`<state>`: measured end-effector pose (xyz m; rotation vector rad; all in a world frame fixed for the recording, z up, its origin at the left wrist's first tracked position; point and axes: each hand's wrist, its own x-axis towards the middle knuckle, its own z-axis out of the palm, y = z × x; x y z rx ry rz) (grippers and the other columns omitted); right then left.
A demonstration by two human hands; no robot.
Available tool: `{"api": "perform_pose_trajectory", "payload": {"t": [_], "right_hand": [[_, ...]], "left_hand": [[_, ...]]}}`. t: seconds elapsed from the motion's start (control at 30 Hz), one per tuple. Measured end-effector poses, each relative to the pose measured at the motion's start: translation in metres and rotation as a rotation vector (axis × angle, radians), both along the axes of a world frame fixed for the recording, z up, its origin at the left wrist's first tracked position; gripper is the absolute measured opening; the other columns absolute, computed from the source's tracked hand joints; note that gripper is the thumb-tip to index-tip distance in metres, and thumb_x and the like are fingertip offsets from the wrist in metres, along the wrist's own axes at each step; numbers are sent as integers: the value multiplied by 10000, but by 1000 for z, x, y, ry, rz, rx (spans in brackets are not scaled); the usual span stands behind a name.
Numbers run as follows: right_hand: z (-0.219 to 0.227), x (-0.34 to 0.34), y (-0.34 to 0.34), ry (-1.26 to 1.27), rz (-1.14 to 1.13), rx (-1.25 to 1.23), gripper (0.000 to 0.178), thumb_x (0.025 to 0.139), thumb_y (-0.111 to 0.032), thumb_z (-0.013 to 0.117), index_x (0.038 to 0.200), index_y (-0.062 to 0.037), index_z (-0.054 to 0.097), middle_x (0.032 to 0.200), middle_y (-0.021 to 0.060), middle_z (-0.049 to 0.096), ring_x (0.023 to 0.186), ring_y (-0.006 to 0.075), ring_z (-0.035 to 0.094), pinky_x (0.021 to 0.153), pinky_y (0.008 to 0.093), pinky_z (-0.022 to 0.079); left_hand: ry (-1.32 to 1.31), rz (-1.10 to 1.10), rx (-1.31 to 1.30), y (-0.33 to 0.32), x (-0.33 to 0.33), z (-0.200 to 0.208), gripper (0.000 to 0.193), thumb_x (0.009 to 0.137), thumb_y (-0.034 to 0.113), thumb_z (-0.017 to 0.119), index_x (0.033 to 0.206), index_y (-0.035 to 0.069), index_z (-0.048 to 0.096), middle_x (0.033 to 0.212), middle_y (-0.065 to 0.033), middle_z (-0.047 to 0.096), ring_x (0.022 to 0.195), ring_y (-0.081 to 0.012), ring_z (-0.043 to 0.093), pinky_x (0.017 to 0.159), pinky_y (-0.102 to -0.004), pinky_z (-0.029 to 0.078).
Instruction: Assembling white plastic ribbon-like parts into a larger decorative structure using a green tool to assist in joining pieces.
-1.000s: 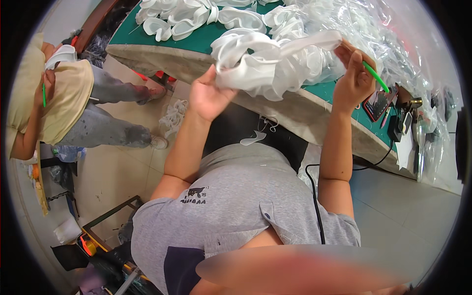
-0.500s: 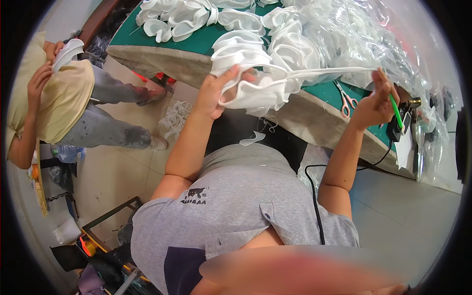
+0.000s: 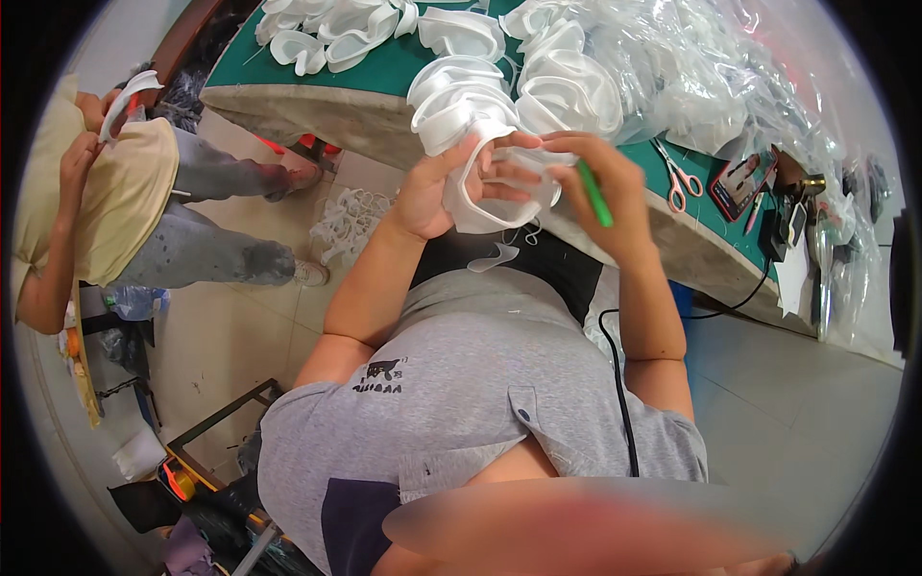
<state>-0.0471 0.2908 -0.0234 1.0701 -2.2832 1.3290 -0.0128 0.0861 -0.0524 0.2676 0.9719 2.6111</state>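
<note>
My left hand [image 3: 432,197] grips a looped white fabric piece [image 3: 469,213] with a thick raised rim. Its fingers show through the thin, see-through middle of the loop. My right hand [image 3: 615,187] is at the right side of the same piece, its fingertips touching the upper edge. Tucked in that hand is a slim green tool [image 3: 594,195]; its working end is hidden, so I cannot tell its kind. Just beyond my hands, a row of similar wavy white pieces [image 3: 463,91] hangs over the table's near edge.
More white pieces [image 3: 360,34] lie on the green tabletop [image 3: 259,69]. Clear plastic bags [image 3: 691,77] cover the right. Orange-handled scissors [image 3: 678,182], a phone [image 3: 744,182] and a black cable [image 3: 615,384] are near. At left, another person [image 3: 106,192] holds a white piece. Scraps [image 3: 351,226] litter the floor.
My right hand has come back left from full stretch to beside my left hand, and the taut white strands between them no longer show. The phone, hidden before, is now visible.
</note>
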Motion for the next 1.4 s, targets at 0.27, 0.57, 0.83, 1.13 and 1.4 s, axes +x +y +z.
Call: {"api": "perform_pose_trajectory", "payload": {"t": [0.27, 0.57, 0.83, 1.13, 1.4], "right_hand": [[-24, 3, -22, -121, 11, 39, 219, 777, -44, 705, 979, -19, 624, 793, 84, 590, 614, 161, 545, 561, 273, 432], [1, 37, -4, 365, 149, 200, 229, 671, 3, 672, 891, -48, 638, 865, 84, 592, 678, 226, 598, 558, 319, 471], [4, 25, 12, -152, 58, 77, 257, 746, 37, 686, 992, -31, 650, 1090, 126, 646, 916, 279, 641, 751, 297, 502], [-24, 15, -17, 121, 94, -29, 223, 697, 53, 707, 892, -52, 676, 844, 88, 653, 772, 218, 641, 677, 290, 507], [-6, 10, -16, -28, -35, -125, 241, 729, 39, 692, 962, -21, 671, 902, 119, 636, 766, 218, 614, 697, 278, 480]], "left_hand": [[123, -63, 33, -9, 7, 2, 375, 1000, 414, 331, 1127, 86, 460, 1253, -239, 452, 431, -197, 576, 372, -266, 478], [216, 268, -127, -24, -10, -10, 360, 1014, 394, 305, 1149, 100, 462, 1229, -207, 476, 365, -63, 392, 311, -182, 310], [386, -43, -454, -25, 9, 6, 336, 979, 309, 410, 1009, 19, 578, 920, -117, 601, 411, -106, 500, 395, -215, 420], [417, 59, -943, -24, 15, 14, 419, 828, 270, 701, 1143, 30, 562, 1044, -54, 629, 945, -171, 588, 850, -288, 468], [298, 486, -693, -17, 10, 2, 439, 817, 271, 737, 1139, 15, 584, 1043, -21, 629, 947, -111, 563, 829, -280, 466]]}}
